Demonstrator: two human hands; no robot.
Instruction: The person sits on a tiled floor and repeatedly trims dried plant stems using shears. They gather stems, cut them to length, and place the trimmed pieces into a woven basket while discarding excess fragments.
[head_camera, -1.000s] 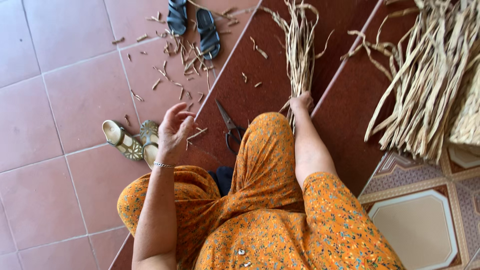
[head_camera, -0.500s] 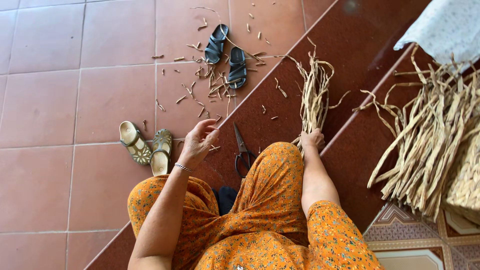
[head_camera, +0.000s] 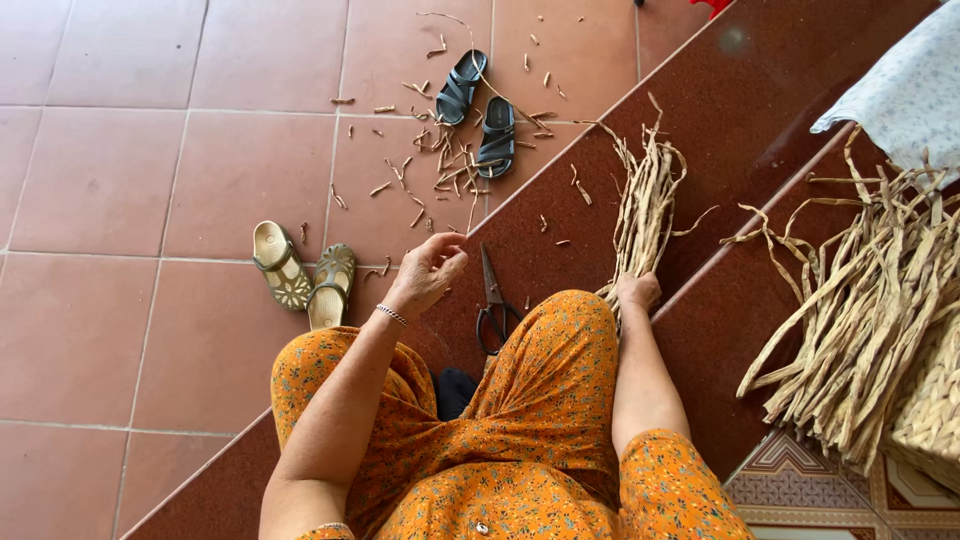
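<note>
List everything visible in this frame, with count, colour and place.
fibre bundle: one, tan, on the dark red step, gripped at its near end
scissors: one, dark, on the step between the hands
fibre pile: one, tan, right
black sandals: two, on the floor tiles, top
beige sandals: two, floor, left
scraps: many, tan, around the black sandals
cloth: one, pale, top right
left hand: raised, empty, fingers curled
right hand: closed on the fibre bundle

Dry, rough straw-like fibre strips (head_camera: 645, 215) lie on glossy polished stone step (head_camera: 760, 110); metal scissors (head_camera: 492, 305) beside matt floor tiles (head_camera: 150, 180).
</note>
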